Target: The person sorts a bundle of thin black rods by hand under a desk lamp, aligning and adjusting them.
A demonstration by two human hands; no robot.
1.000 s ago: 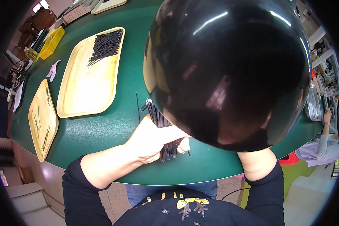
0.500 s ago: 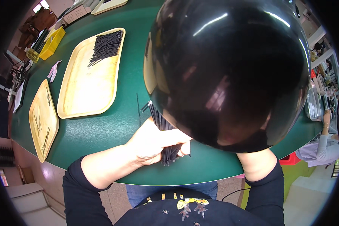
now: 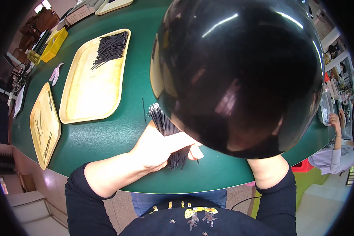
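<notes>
My left hand [image 3: 159,145] is closed around a thick bundle of thin black wires [image 3: 165,122]. Their pale, silvery tips fan out at the upper end, and the other ends stick out below my fingers. A large glossy black dome [image 3: 240,78] covers the middle and right of the view. Behind it my right hand is hidden; only the right forearm [image 3: 267,171] shows, running up under the dome's lower edge. One loose wire [image 3: 143,108] lies on the green table just left of the bundle.
A cream tray [image 3: 86,102] at the left holds a pile of black wires [image 3: 112,47]. Nearer, a smaller tray [image 3: 39,118] carries a few loose wires. Farther back are a yellow bin [image 3: 55,45] and a pink scrap [image 3: 56,74]. A co-worker's arm [image 3: 336,137] shows at the far right.
The upper end of the bundle has tilted left and its tips have spread out. My left hand has shifted slightly. At the far right, the co-worker's hands have moved.
</notes>
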